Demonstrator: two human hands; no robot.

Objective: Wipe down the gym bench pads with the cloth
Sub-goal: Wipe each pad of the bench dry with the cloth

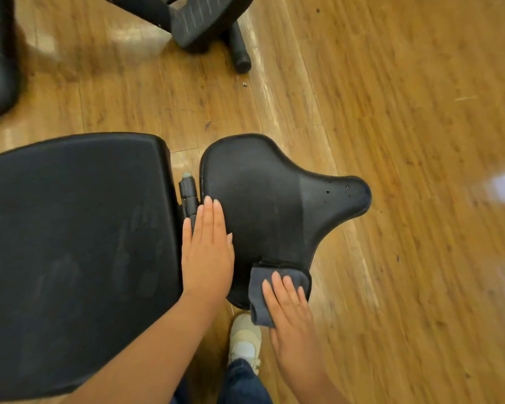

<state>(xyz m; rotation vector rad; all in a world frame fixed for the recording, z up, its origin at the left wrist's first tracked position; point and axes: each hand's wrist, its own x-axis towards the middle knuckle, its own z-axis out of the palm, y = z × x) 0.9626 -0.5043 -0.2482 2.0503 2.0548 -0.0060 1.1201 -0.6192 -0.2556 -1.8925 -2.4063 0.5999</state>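
Observation:
Two black bench pads fill the lower left and centre: a large back pad (76, 243) and a smaller saddle-shaped seat pad (268, 199) to its right. My left hand (206, 252) lies flat with straight fingers on the seat pad's left edge, over the gap between the pads. My right hand (289, 310) presses flat on a folded dark grey cloth (260, 290) at the seat pad's near corner. Part of the cloth hangs over the pad's edge.
A black hinge bracket (188, 193) sits in the gap between the pads. Black equipment frames stand on the wooden floor at top centre (204, 21) and top left (0, 68). My white shoe (245, 336) is below the seat pad.

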